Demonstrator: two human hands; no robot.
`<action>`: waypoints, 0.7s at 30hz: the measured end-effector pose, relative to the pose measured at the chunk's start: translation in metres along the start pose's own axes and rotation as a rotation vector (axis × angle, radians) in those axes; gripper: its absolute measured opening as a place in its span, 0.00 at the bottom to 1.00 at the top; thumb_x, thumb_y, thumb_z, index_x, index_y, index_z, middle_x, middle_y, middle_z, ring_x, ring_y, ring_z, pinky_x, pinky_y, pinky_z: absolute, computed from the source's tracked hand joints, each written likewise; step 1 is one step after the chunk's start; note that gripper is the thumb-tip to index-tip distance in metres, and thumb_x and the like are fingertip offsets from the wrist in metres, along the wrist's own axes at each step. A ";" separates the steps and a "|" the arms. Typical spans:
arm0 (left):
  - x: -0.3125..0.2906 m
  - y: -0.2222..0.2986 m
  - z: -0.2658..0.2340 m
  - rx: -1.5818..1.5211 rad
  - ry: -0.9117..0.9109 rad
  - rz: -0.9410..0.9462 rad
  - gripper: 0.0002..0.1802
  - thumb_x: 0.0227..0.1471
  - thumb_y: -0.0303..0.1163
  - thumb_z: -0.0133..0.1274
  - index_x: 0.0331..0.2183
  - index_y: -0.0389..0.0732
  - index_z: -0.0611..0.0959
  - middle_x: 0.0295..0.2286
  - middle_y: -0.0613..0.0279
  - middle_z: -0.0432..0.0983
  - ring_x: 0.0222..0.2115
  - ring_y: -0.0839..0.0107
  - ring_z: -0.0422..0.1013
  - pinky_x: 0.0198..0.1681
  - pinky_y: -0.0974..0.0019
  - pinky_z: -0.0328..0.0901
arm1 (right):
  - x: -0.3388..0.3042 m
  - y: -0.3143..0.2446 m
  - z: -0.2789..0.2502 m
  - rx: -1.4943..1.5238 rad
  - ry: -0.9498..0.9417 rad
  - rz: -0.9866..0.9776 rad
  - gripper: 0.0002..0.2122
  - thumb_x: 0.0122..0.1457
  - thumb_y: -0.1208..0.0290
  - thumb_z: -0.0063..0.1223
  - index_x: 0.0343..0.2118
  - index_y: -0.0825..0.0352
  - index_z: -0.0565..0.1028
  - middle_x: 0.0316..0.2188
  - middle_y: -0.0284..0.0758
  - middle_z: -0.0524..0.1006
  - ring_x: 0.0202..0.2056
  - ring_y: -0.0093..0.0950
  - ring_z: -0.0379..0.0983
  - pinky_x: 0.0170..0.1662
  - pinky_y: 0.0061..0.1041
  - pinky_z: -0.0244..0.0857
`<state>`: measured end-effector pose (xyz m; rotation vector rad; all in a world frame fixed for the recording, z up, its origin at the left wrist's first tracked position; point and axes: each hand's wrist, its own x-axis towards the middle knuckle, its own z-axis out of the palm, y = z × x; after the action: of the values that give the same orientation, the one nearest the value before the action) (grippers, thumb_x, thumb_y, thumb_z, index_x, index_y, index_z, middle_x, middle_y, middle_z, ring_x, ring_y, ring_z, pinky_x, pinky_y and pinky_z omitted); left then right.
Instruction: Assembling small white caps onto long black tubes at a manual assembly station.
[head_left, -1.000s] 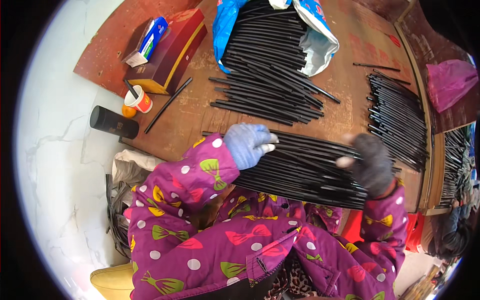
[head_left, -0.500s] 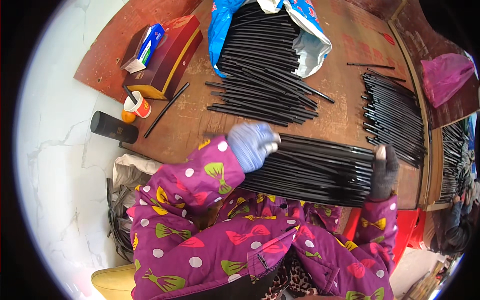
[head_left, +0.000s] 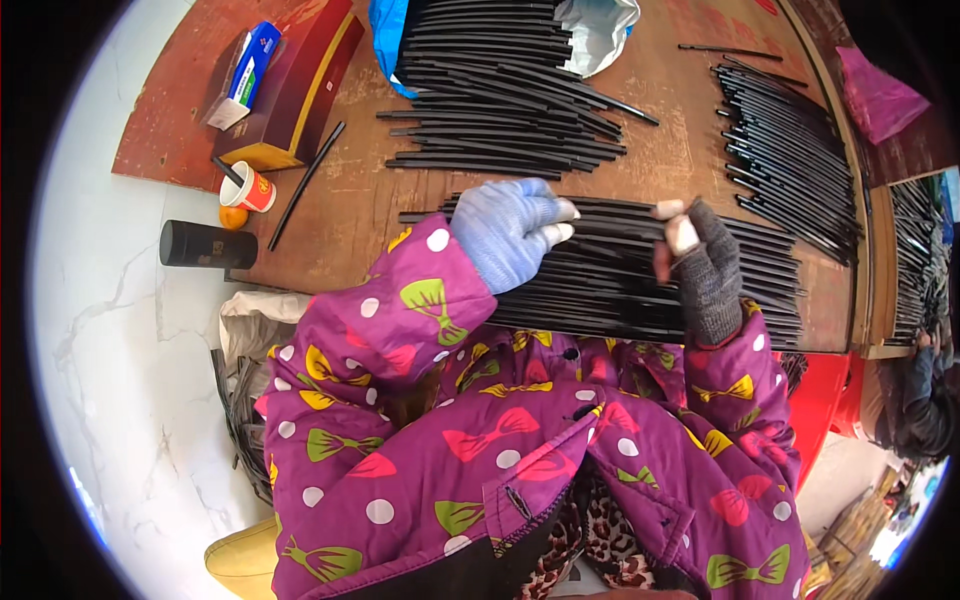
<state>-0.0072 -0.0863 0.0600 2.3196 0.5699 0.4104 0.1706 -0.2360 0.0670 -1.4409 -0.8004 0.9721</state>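
Many black rods (head_left: 610,300) cover the scuffed brown counter (head_left: 665,160) beneath half-curled left hand (head_left: 505,232) and right hand (head_left: 708,268), grip unclear; a veined white wall (head_left: 110,330) stands left.

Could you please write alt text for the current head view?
A blue-gloved left hand and dark-gloved right hand are over a pile of black rods on a brown table. A second pile lies partly inside a blue bag, a third to the right.

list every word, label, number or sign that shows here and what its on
I don't copy printed wording, but marks show on:
Blue-and-white carton: small lettering
Red-and-white paper cup: yellow emblem
Black cylinder: faint marks, too small to read
Maroon box: small mark, unreadable
Black rods: none visible
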 end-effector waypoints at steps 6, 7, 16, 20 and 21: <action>-0.003 -0.018 -0.007 0.088 -0.021 0.079 0.10 0.41 0.32 0.54 0.29 0.39 0.79 0.23 0.58 0.72 0.25 0.63 0.70 0.30 0.68 0.64 | -0.010 0.009 -0.018 0.082 0.097 -0.173 0.08 0.51 0.70 0.46 0.31 0.70 0.70 0.17 0.31 0.68 0.17 0.19 0.62 0.22 0.16 0.57; -0.007 -0.025 -0.015 0.135 0.003 0.072 0.11 0.42 0.34 0.54 0.29 0.39 0.79 0.22 0.55 0.72 0.25 0.60 0.70 0.30 0.67 0.64 | -0.011 0.009 -0.036 0.118 0.141 -0.152 0.08 0.51 0.71 0.46 0.31 0.69 0.70 0.16 0.30 0.67 0.17 0.19 0.61 0.22 0.17 0.56; -0.018 -0.053 -0.038 -0.105 -0.360 -0.533 0.10 0.46 0.31 0.49 0.30 0.35 0.79 0.19 0.66 0.72 0.20 0.82 0.64 0.26 0.76 0.61 | -0.026 0.030 -0.100 0.349 0.199 -0.055 0.07 0.52 0.71 0.45 0.33 0.68 0.69 0.15 0.29 0.65 0.15 0.19 0.58 0.20 0.18 0.53; -0.030 -0.052 -0.045 -0.277 -0.359 -0.565 0.10 0.46 0.30 0.49 0.30 0.34 0.79 0.21 0.65 0.73 0.20 0.81 0.65 0.25 0.76 0.61 | -0.030 0.035 -0.107 0.353 0.144 -0.076 0.09 0.52 0.68 0.47 0.34 0.65 0.67 0.16 0.27 0.64 0.16 0.18 0.57 0.20 0.17 0.51; -0.029 -0.051 -0.044 -0.301 -0.338 -0.549 0.10 0.45 0.29 0.50 0.30 0.33 0.79 0.21 0.64 0.73 0.20 0.80 0.66 0.25 0.76 0.61 | -0.032 0.038 -0.108 0.339 0.188 -0.060 0.08 0.52 0.69 0.46 0.33 0.66 0.68 0.16 0.28 0.64 0.15 0.18 0.57 0.20 0.17 0.51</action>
<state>-0.0655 -0.0426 0.0520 1.7949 0.8689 -0.1466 0.2530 -0.3142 0.0321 -1.1867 -0.5094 0.8647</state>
